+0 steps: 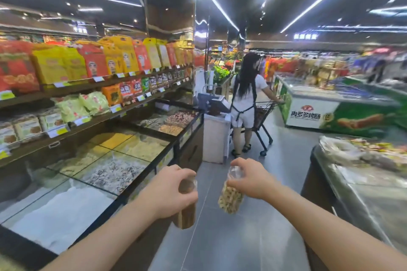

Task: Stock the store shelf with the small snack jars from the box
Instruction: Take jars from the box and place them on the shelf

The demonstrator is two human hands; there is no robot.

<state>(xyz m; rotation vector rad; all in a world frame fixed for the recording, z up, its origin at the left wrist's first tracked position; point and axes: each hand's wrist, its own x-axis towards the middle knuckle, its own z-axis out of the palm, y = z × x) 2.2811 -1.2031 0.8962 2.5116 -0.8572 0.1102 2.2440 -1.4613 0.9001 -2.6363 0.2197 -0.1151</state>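
Observation:
My left hand (170,191) grips the upper part of a clear jar of brown snacks (185,215), which hangs upright over the aisle floor. My right hand (251,179) holds a second clear jar by its top; this jar of pale yellow-green snacks (231,200) tilts slightly and hangs below my fingers. Both jars are level with each other, a short gap apart, in the lower middle of the head view. The store shelf (92,86) with snack bags runs along the left. No box is in view.
Glass-topped bulk bins (123,160) line the left side below the shelves. A person with a shopping cart (264,121) stands ahead by a white scale counter (215,136). A chest freezer (326,105) and a display case (363,178) stand on the right.

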